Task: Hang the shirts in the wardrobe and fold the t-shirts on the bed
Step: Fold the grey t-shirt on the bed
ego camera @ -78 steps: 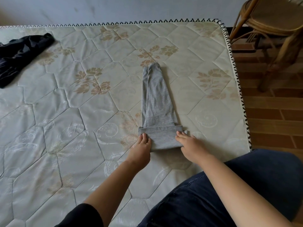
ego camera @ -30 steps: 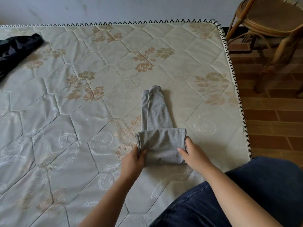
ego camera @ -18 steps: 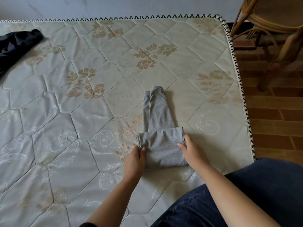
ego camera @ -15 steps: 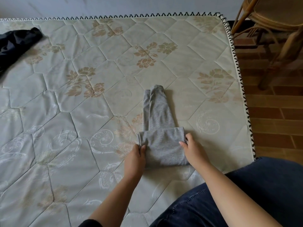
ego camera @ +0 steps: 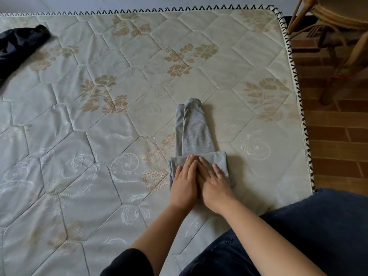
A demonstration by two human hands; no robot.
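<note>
Both hands flat, side by side: left hand (ego camera: 184, 183) and right hand (ego camera: 214, 185) press with straight fingers on the folded end of the narrow grey t-shirt (ego camera: 194, 134), near the right edge of the quilted floral mattress (ego camera: 99, 136). Crumpled black garment (ego camera: 19, 44) lies far left; open mattress between. Rattan chair (ego camera: 338, 26) stands right.

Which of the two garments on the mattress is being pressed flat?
The grey garment, under the left hand and right hand; the black garment lies apart, untouched.

left hand (ego camera: 184, 183) and right hand (ego camera: 214, 183) flat — side by side, on grey t-shirt (ego camera: 194, 132)
</note>
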